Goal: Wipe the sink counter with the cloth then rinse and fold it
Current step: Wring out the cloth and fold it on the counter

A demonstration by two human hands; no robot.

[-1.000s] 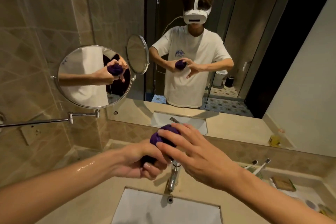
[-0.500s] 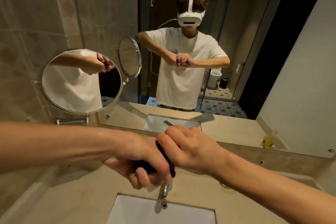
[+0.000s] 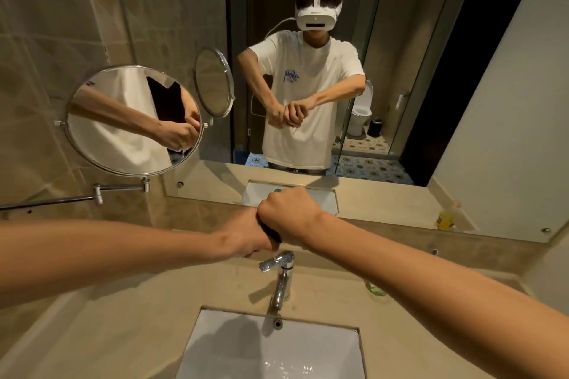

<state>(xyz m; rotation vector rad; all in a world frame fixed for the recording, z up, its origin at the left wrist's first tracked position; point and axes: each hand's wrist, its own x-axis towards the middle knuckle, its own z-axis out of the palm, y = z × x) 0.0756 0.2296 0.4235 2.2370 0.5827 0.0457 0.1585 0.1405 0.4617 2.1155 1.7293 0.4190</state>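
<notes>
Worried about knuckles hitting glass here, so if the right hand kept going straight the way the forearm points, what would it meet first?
The right hand, gripping the cloth, already presses against the left hand. Past that lies the wall mirror, though depth is unclear.

Two hands [image 3: 246,234] [image 3: 289,214], one cloth [image 3: 272,233], one faucet [image 3: 281,274], one sink [image 3: 246,348], two mirrors [image 3: 132,120] [image 3: 400,71]
</notes>
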